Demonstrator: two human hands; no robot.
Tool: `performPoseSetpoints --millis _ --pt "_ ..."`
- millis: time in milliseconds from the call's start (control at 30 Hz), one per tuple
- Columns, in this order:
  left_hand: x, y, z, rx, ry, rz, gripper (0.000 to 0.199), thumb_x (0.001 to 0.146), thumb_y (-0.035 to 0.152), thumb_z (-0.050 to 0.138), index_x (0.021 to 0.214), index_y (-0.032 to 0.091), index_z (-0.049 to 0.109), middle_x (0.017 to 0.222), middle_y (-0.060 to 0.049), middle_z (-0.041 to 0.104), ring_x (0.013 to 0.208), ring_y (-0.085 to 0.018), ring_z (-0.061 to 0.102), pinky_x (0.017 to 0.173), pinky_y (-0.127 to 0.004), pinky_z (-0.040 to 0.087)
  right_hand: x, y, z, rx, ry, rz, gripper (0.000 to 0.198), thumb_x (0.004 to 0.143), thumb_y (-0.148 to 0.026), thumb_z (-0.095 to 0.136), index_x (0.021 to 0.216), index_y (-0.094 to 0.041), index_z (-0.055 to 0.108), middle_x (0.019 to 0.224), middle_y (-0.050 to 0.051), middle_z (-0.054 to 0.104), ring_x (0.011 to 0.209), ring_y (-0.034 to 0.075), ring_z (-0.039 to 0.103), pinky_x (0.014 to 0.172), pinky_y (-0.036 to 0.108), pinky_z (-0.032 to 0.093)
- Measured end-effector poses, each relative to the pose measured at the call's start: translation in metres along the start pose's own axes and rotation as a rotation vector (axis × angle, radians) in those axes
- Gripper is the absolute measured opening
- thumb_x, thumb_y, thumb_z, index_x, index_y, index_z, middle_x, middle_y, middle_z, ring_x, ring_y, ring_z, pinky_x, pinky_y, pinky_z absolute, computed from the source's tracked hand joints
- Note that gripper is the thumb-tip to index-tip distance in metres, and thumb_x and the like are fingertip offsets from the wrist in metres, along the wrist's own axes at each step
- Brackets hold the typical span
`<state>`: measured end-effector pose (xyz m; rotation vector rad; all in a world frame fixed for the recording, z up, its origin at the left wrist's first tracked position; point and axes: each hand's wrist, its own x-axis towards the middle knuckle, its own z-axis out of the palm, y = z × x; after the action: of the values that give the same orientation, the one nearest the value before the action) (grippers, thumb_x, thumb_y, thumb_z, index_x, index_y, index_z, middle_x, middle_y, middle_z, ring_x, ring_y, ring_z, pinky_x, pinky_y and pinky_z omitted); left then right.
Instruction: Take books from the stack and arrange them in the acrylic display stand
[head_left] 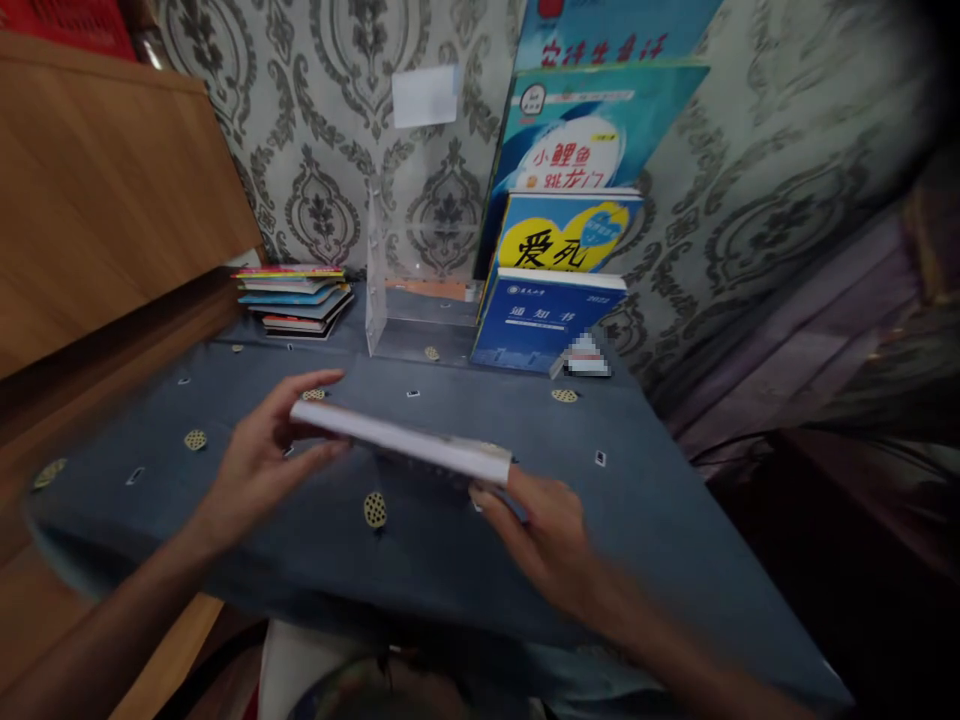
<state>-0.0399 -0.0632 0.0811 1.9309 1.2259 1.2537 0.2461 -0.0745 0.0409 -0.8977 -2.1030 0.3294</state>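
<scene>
A book point(405, 440) is held above the table, seen edge-on with its pale page edges toward me and its left end a little higher. My left hand point(274, 440) is at the left end, fingers above and thumb below it. At the other end my right hand point(544, 525) grips the book, thumb underneath. The book's covers are mostly hidden from this angle. Behind it, a clear acrylic stand point(376, 270) has a blue booklet point(547, 320), a yellow and blue book point(559, 230) and larger picture books point(600, 125) upright at its right side.
A stack of books point(296, 300) lies at the back left, near a wooden cabinet point(112, 190). The dark blue tablecloth point(300, 540) covers the table. Patterned wallpaper point(322, 100) rises behind. A purple curtain point(795, 340) and dark cables are off the right edge.
</scene>
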Motion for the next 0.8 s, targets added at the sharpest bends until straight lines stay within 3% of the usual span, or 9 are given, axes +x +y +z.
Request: performPoseSetpoints --millis 100,267,500,600,733,800 --pt "0.031 -0.013 0.021 -0.181 0.052 0.014 0.043 0.087 0.036 0.071 0.123 0.021 0.054 0.099 -0.004 0.071 0.084 -0.018 0.070 0.068 -0.026 0.059 0.020 0.013 0.005 0.077 0.089 0.162 0.027 0.101 -0.035 0.047 0.084 -0.023 0.064 0.064 -0.002 0.061 0.056 0.014 0.059 0.056 0.026 0.048" --pt "0.075 -0.032 0.041 -0.288 0.039 -0.010 0.050 0.084 0.039 0.070 0.124 0.020 0.045 0.083 0.001 0.064 0.068 -0.014 0.062 0.051 -0.021 0.051 0.049 0.042 0.014 0.362 0.172 0.344 0.033 0.097 -0.047 0.048 0.084 -0.021 0.062 0.072 0.000 0.060 0.068 0.016 0.058 0.064 0.028 0.050" --pt "0.100 -0.077 0.046 -0.186 -0.106 -0.169 0.049 0.084 0.041 0.065 0.121 0.021 0.041 0.068 0.006 0.053 0.045 -0.008 0.044 0.041 -0.019 0.033 0.063 0.085 0.034 0.588 0.055 0.586 0.037 0.088 -0.054 0.053 0.073 -0.021 0.054 0.064 -0.003 0.053 0.056 0.013 0.052 0.052 0.025 0.046" --pt "0.094 -0.097 0.047 0.075 -0.149 -0.170 0.042 0.087 0.041 0.059 0.121 0.020 0.045 0.066 0.006 0.054 0.051 -0.012 0.051 0.050 -0.023 0.039 0.062 0.097 0.040 0.400 -0.041 0.637 0.033 0.091 -0.048 0.050 0.072 -0.021 0.055 0.061 -0.002 0.055 0.055 0.015 0.054 0.053 0.026 0.044" --pt "0.082 -0.106 0.050 0.609 -0.209 -0.042 0.026 0.092 0.036 0.056 0.114 0.021 0.056 0.082 -0.002 0.063 0.077 -0.022 0.063 0.068 -0.032 0.046 0.060 0.101 0.038 -0.195 -0.136 0.515 0.016 0.089 -0.037 0.063 0.088 -0.021 0.066 0.076 0.003 0.069 0.070 0.021 0.064 0.060 0.029 0.042" --pt "0.078 -0.107 0.052 0.735 -0.236 0.000 0.020 0.095 0.034 0.052 0.109 0.022 0.059 0.089 -0.004 0.064 0.084 -0.024 0.063 0.072 -0.034 0.048 0.059 0.101 0.036 -0.321 -0.181 0.492 0.017 0.090 -0.038 0.063 0.095 -0.022 0.068 0.080 0.004 0.071 0.075 0.022 0.066 0.061 0.029 0.042"
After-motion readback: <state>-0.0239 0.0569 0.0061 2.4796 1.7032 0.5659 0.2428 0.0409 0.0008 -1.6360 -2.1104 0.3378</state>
